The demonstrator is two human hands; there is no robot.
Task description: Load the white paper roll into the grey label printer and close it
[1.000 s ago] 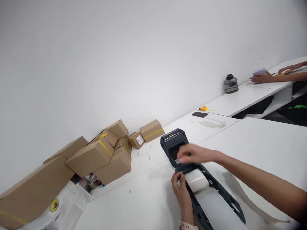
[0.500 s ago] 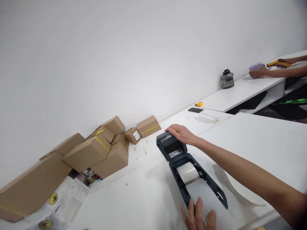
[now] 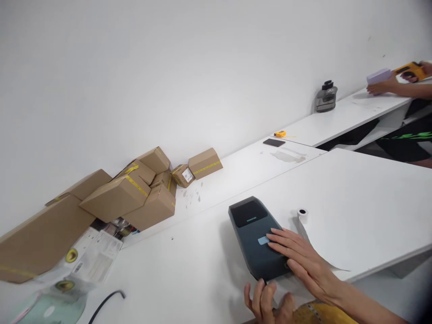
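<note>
A dark blue-grey label printer lies on the white table with its lid down. My right hand rests flat on the lid, its fingers stretched out beside a light blue patch. At the printer's near end is my left hand, fingers curled and thumb apart from them. White label paper comes out between the printer and my hands; the left fingers seem to grip its edge, partly hidden at the bottom of the view. The paper roll inside the printer is covered by the lid.
A small paper roll with a loose strip lies to the right. Cardboard boxes are piled against the wall. Behind are a phone, a yellow tape measure and a jug. A co-worker's hands hold a purple box and a yellow tool.
The printer's lid has swung from open to shut, hiding the roll. My right hand has come from the raised lid's far edge to its top. My view has shifted slightly.
</note>
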